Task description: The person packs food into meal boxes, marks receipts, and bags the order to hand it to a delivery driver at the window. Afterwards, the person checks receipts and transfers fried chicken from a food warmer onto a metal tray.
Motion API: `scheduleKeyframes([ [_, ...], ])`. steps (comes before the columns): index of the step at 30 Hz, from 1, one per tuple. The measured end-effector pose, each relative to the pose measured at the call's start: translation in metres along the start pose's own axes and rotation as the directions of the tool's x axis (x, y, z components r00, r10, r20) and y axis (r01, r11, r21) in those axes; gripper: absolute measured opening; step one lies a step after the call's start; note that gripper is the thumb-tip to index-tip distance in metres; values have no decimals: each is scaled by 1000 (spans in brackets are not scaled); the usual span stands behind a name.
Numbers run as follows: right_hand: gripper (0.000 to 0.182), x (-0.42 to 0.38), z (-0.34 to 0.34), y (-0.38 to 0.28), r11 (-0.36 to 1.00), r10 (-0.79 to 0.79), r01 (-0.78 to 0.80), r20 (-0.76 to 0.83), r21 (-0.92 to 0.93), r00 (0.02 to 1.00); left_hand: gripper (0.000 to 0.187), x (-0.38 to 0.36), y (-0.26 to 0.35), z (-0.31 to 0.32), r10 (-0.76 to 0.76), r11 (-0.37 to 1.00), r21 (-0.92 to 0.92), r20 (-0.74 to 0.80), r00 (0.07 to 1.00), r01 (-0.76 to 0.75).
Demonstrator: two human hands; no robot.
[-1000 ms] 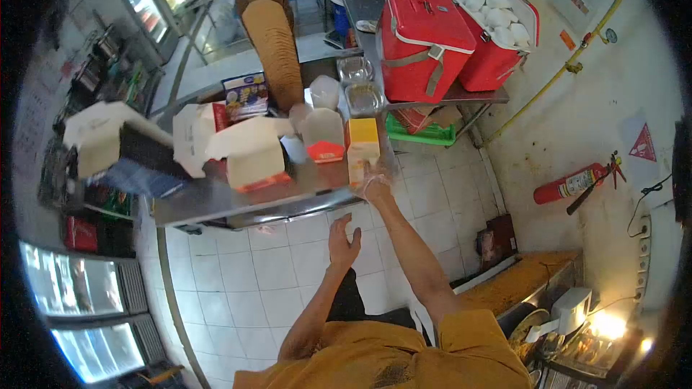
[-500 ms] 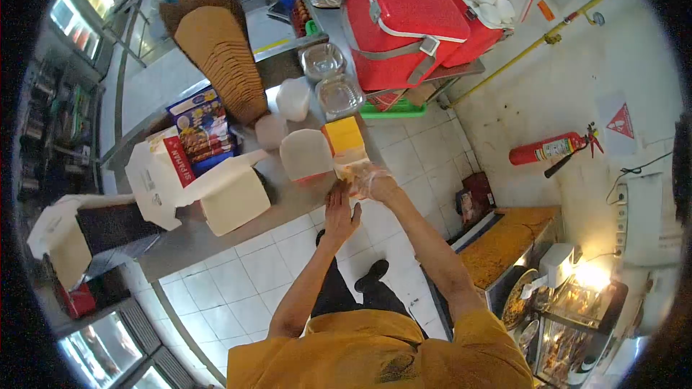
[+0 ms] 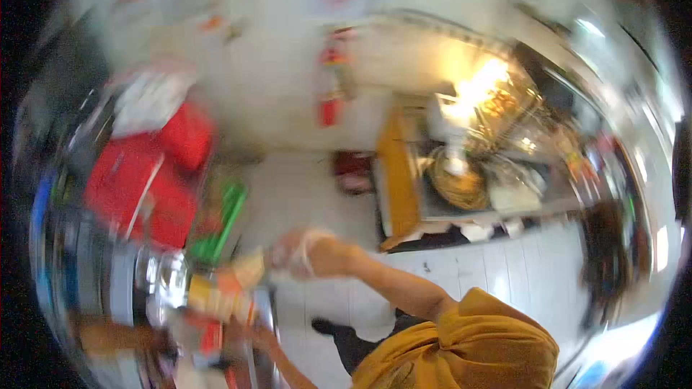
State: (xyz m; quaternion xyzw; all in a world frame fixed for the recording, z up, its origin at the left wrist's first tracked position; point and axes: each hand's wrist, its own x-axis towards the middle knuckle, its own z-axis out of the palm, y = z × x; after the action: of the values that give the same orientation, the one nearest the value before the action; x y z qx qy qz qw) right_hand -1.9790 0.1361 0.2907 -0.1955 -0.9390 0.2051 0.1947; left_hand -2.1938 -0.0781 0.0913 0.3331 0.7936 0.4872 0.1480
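Note:
The whole view is smeared by motion. My right hand [image 3: 306, 253], in a clear plastic glove, is raised over the floor just beyond the table's edge, right of the yellow box; its fingers are too blurred to read. On the table at the lower left lies the small yellow box [image 3: 207, 298], with a pale flap [image 3: 249, 271] standing out from it. My left hand [image 3: 249, 333] is at the near side of this box, perhaps touching it; blur hides its fingers. Clear plastic containers [image 3: 170, 277] sit to the box's left.
A red cooler box [image 3: 126, 187] and a green crate [image 3: 222, 225] are on the left. The red fire extinguisher [image 3: 331, 83] hangs on the wall. On the right, a counter with an orange side panel [image 3: 401, 180] holds a round basket [image 3: 458, 184] near a bright lamp.
My head has turned right, so the cooler, extinguisher and table have shifted left in view. My gloved right hand has moved away from the yellow box; my left hand stays near it.

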Motion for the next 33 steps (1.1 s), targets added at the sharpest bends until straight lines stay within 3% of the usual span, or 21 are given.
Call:
scheduleKeyframes([
  [2,17,-110,-50,33,992,15,-16,8,127,1000,64,-12,76,47,200,954,-286,399,895,-86],
  [4,21,-215,-88,73,984,141,-141,11,112,990,59,-48,164,108,399,893,-450,778,486,-12],
  [5,23,-267,-103,89,976,180,-182,24,123,983,56,-79,204,145,458,876,-481,845,275,19],
  [7,29,-374,-104,113,919,373,-391,-218,-44,902,52,-165,270,222,492,863,-498,867,82,90],
  [8,31,-428,-117,119,867,431,-486,-329,-106,840,40,-225,306,258,426,855,-461,886,182,240],
  [11,50,-580,-180,114,737,622,-670,-299,-86,723,26,-343,334,406,332,895,-389,908,257,219],
  [13,61,-640,-247,77,546,779,-740,-563,393,276,23,-400,384,455,434,898,-401,875,214,-181],
  [14,71,-687,-244,90,517,699,-725,-713,454,52,22,-428,394,484,464,886,-455,864,196,-91],
  [17,81,-805,-247,91,59,976,-476,-151,877,-157,17,-508,434,560,630,759,-645,762,148,91],
  [18,72,-828,-251,96,-5,996,-288,-20,957,-84,15,-538,468,578,718,682,-727,687,114,85],
  [19,66,-863,-228,112,-6,991,-341,-40,940,-129,13,-564,489,592,792,600,-796,605,79,85],
  [20,61,-901,-192,140,-8,983,-392,-64,920,-169,10,-578,494,612,739,672,-732,674,-29,116],
  [21,56,-940,-159,171,-8,975,-442,-92,897,-205,13,-595,499,630,764,644,-765,642,-64,8],
  [23,41,-1000,-161,219,259,869,-758,-487,598,-88,20,-621,529,668,802,545,-812,577,-154,-209],
  [24,40,-1035,-182,254,336,777,-880,-627,336,57,26,-630,543,689,796,569,-791,598,-91,-224],
  [25,32,-1055,-215,274,24,898,-742,-340,670,-278,32,-634,558,708,788,593,-770,615,-26,-237],
  [27,30,-1194,-156,399,326,552,-939,-828,111,94,47,-638,586,752,772,631,-725,621,134,-277],
  [29,27,-1234,-216,457,336,678,-683,-670,649,-304,59,-632,624,797,788,615,-687,547,283,-387],
  [31,30,-1250,-316,483,-60,727,-869,-575,491,-375,65,-628,663,844,815,580,-620,437,381,-528],
  [32,33,-1243,-357,486,-164,730,-936,-600,311,-327,68,-627,676,864,816,578,-568,401,416,-587],
  [33,29,-1243,-383,497,-208,760,-900,-516,382,-395,69,-630,688,881,793,609,-552,414,446,-570],
])
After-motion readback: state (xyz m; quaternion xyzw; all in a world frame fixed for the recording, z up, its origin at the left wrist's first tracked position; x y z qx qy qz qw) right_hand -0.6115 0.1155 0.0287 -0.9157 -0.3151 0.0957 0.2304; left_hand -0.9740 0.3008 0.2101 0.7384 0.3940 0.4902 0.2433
